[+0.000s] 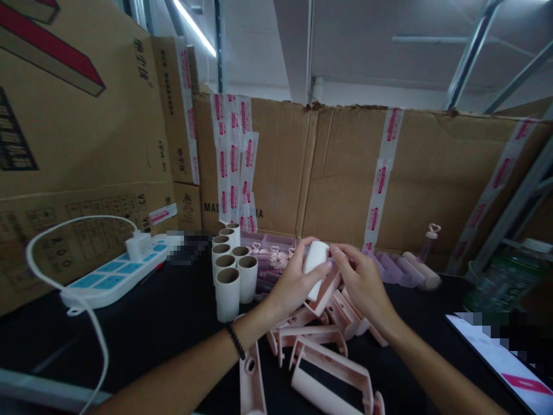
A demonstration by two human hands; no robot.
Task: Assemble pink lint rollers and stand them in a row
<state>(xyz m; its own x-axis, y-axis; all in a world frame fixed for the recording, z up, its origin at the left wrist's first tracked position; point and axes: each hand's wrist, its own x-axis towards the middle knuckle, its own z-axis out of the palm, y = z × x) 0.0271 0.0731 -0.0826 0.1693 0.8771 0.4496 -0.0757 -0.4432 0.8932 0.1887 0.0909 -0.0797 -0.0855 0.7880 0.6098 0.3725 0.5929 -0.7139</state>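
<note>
A small white roll [316, 257] is in my left hand [296, 278], whose thumb lies across its lower side. My right hand [359, 274] has its fingers closed at the upper end of a pink plastic frame [326, 293], close beside the roll. The right fingertips are partly hidden, and I cannot tell whether the roll sits inside the frame. Below both hands lies a loose pile of pink plastic frames [332, 353]. Left of my left wrist, several white rolls with brown cardboard cores [227, 295] stand upright in a cluster.
Behind the hands are a purple tray [276, 241] and small pink pieces with heart-shaped loops [275, 253]. A power strip [116, 274] with a white cable [93, 314] lies left. Purple and pink pieces [401, 270], a bottle [503, 279] and a lit screen [505, 363] are right. Cardboard walls [276, 155] enclose the back.
</note>
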